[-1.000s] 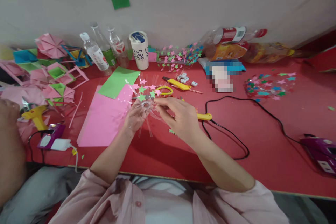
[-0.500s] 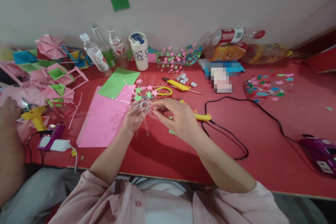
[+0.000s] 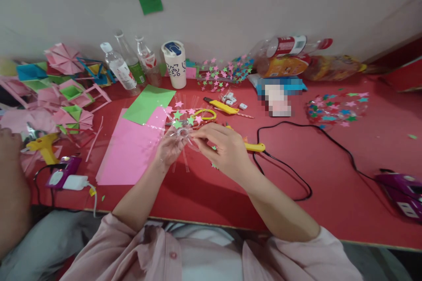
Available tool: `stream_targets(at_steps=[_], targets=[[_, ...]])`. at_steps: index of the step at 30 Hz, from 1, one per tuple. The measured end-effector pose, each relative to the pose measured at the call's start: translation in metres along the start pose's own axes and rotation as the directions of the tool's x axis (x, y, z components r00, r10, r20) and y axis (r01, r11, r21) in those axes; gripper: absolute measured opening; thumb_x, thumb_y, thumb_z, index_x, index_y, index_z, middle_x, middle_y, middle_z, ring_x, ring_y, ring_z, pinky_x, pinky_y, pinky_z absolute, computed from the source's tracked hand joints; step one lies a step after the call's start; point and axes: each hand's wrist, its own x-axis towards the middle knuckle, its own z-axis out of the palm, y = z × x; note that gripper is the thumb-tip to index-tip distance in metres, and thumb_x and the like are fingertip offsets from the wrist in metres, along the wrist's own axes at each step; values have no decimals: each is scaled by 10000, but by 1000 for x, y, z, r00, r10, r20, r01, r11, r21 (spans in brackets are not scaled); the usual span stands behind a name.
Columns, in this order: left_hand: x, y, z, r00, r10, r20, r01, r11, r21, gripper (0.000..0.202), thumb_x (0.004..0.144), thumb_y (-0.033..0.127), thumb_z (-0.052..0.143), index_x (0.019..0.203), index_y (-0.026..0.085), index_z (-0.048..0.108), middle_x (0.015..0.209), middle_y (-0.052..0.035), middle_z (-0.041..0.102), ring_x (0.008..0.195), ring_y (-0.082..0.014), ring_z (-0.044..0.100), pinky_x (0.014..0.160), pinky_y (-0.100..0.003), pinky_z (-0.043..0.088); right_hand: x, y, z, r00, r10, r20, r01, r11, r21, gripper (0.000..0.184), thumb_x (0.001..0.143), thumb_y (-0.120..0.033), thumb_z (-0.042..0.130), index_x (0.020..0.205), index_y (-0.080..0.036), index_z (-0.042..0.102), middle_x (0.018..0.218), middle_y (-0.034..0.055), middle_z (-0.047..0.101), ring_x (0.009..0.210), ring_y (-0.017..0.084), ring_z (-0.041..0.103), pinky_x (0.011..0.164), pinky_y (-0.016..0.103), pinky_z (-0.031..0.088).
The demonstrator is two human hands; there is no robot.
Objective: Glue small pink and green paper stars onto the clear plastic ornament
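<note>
A clear plastic bottle top cut into thin strips (image 3: 182, 132), with pink and green paper stars stuck on the strip ends, is held above the red table (image 3: 329, 193). My left hand (image 3: 169, 148) cups it from below, fingers closed round it. My right hand (image 3: 221, 147) pinches one of its strips with thumb and forefinger. Just behind my right hand lies a yellow glue gun (image 3: 253, 145) with a black cord (image 3: 296, 171). Yellow-handled scissors (image 3: 206, 115) lie beyond the piece.
Pink paper (image 3: 130, 149) and green paper (image 3: 148, 103) lie at the left. Bottles (image 3: 120, 69), a white cup (image 3: 175, 65), star-covered pieces (image 3: 224, 72), a yellow cutter (image 3: 222, 105) and folded paper shapes (image 3: 62, 92) line the back. Another person's arm (image 3: 11, 184) is at the far left. A purple power strip (image 3: 405, 193) sits right.
My hands with the plastic piece have barely shifted; the piece has turned slightly. The other person's hand at the far left has moved about near the second yellow glue gun.
</note>
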Motion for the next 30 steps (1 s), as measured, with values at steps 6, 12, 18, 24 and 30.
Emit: stream_targets(at_steps=[6, 12, 18, 24, 30], targets=[[-2, -3, 0, 1000, -2, -6, 2, 1000, -8, 293, 596, 101, 692, 852, 214, 603, 819, 9, 676, 795, -119, 662, 775, -224, 524, -2, 0, 0, 997, -72, -18, 71, 997, -36, 154, 906, -119, 495, 887, -178, 636, 851, 43, 698, 784, 123, 641, 704, 241, 497], [-2, -4, 0, 1000, 19, 7, -19, 1000, -18, 238, 649, 145, 703, 871, 200, 638, 874, -17, 688, 864, -145, 669, 837, -259, 528, -3, -3, 3, 999, 11, -38, -13, 998, -61, 145, 896, -132, 521, 993, -201, 603, 898, 11, 701, 795, 106, 645, 751, 230, 489], [-1, -3, -2, 999, 39, -10, -40, 998, -49, 246, 641, 115, 698, 871, 190, 651, 818, -6, 689, 836, -137, 673, 820, -248, 537, -5, -2, 5, 996, -7, -92, -1, 997, -83, 156, 873, -126, 552, 1001, -211, 574, 880, -7, 683, 734, 97, 626, 715, 233, 490], [0, -1, 0, 998, 41, -40, -43, 997, -65, 260, 631, 78, 670, 864, 191, 649, 830, -13, 697, 836, -142, 679, 817, -255, 544, -1, -6, -2, 994, -58, -95, 41, 984, -172, 104, 855, -149, 567, 934, -203, 605, 880, 39, 606, 841, 165, 570, 758, 319, 483], [-3, 2, 3, 997, 18, -76, -22, 998, -57, 230, 657, 79, 659, 858, 188, 639, 802, -14, 688, 768, -130, 674, 753, -233, 549, 1, -3, 2, 1000, -9, -26, 1, 947, -321, 63, 810, -250, 651, 834, -192, 652, 1008, 79, 540, 988, 240, 480, 876, 421, 399]])
